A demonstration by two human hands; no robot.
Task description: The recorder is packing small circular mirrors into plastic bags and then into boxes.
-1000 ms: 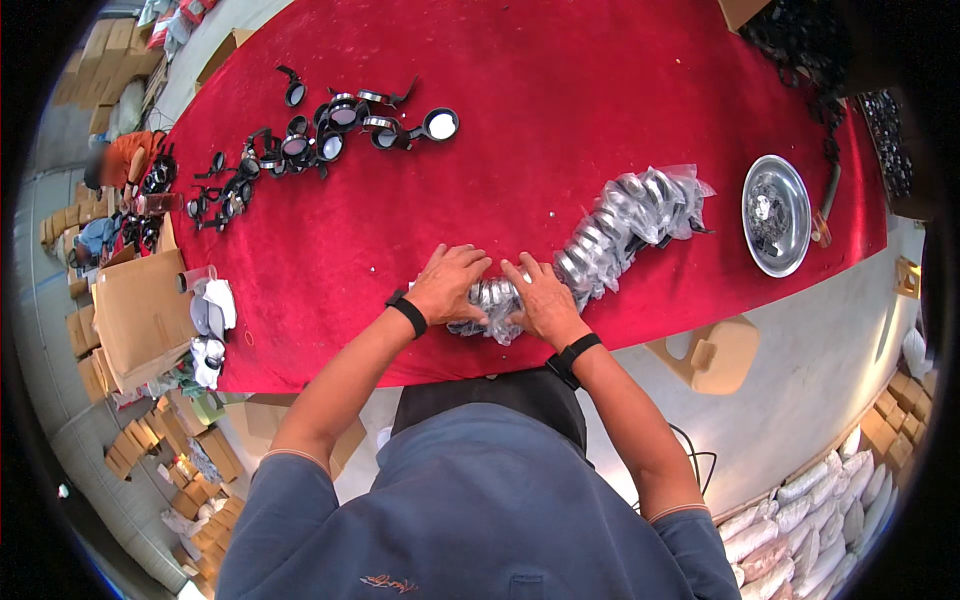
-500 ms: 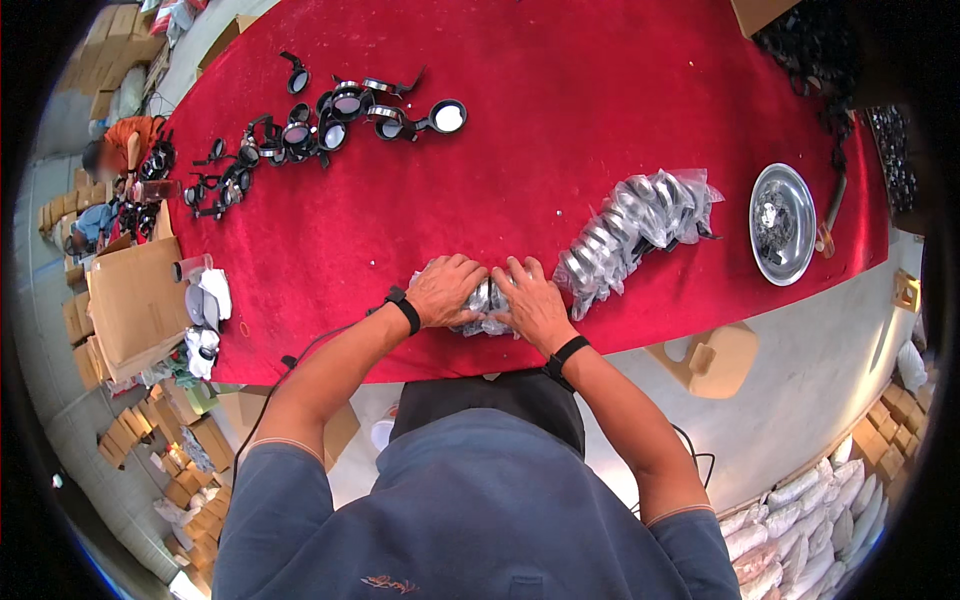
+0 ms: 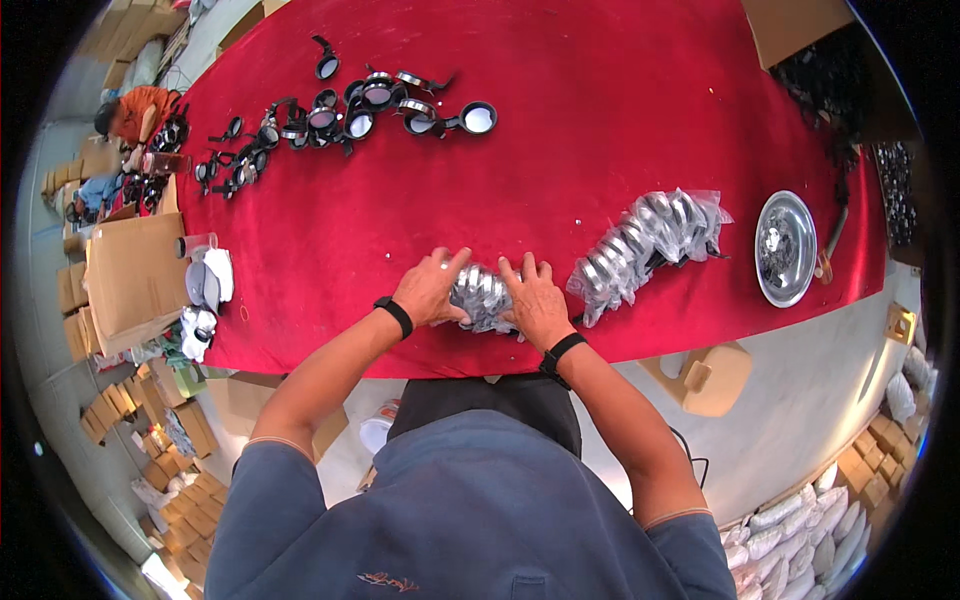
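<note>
near table edge, bagged discs

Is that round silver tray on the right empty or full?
Nearly empty: the silver tray lies flat on the red table, showing mostly bare shiny metal and some small dark bits.

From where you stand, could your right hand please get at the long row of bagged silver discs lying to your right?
Probably yes: the right hand rests on a small bagged bundle, and the long row of bagged discs lies just beside it on the red cloth, nothing between.
</note>
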